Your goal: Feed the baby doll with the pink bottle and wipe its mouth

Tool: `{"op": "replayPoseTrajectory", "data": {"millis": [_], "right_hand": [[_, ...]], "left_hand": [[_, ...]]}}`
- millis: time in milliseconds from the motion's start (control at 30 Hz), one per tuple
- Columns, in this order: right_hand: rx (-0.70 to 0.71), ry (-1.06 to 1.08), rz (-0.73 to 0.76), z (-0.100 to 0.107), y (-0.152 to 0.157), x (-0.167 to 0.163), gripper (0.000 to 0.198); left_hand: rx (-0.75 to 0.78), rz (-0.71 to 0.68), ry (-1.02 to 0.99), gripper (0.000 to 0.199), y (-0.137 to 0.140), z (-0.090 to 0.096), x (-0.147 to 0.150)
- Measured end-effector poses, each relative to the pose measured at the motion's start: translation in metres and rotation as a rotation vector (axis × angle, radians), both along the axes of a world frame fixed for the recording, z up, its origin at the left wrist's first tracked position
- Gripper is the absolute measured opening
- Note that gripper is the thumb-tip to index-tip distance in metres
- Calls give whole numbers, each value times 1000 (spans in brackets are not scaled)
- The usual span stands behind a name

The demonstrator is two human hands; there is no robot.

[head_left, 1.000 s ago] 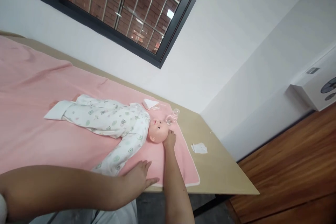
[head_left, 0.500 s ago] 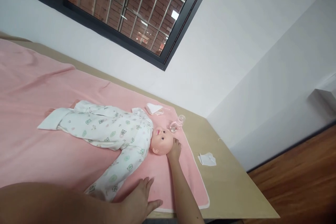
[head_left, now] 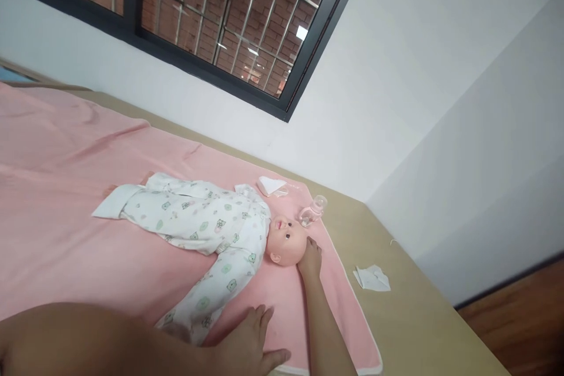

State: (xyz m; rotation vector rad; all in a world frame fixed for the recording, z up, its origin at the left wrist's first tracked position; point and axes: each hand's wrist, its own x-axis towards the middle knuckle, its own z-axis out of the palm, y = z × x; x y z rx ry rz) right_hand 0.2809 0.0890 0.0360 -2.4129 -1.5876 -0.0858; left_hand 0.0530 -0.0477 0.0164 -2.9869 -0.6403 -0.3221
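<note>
A baby doll (head_left: 220,220) in a white printed outfit lies on its back on a pink blanket (head_left: 114,270), its bare head toward the right. Against the crown of that head rests my right hand (head_left: 311,258), its fingers curled around the top; part of the hand is hidden by the head. My left hand (head_left: 253,343) is near the doll's outstretched sleeve, low over the blanket, with thumb and fingers spread and nothing in it. The end of the sleeve is partly hidden by my left forearm.
Past the doll's head lies a clear baby bottle (head_left: 314,211). A white folded item (head_left: 271,185) sits by its shoulder. On the tan tabletop (head_left: 409,311) to the right is a crumpled white cloth or tissue (head_left: 372,278). A wall and barred window (head_left: 220,17) stand behind.
The whole view has shifted, so everything appears further right. Both hands keep nearly the same places relative to the doll, which has not visibly moved.
</note>
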Motion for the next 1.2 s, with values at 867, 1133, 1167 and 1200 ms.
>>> {"op": "replayPoseTrajectory", "data": {"millis": [867, 1133, 1167, 1200], "right_hand": [[179, 177, 100, -1, -3, 13, 44], [188, 279, -2, 2, 2, 11, 67], [200, 301, -7, 0, 4, 12, 69], [217, 323, -10, -2, 6, 13, 70]], "left_hand": [[245, -71, 78, 67, -1, 18, -8], [53, 38, -87, 54, -4, 6, -16], [12, 55, -138, 55, -4, 0, -17], [-21, 73, -189, 56, -4, -7, -18]]}}
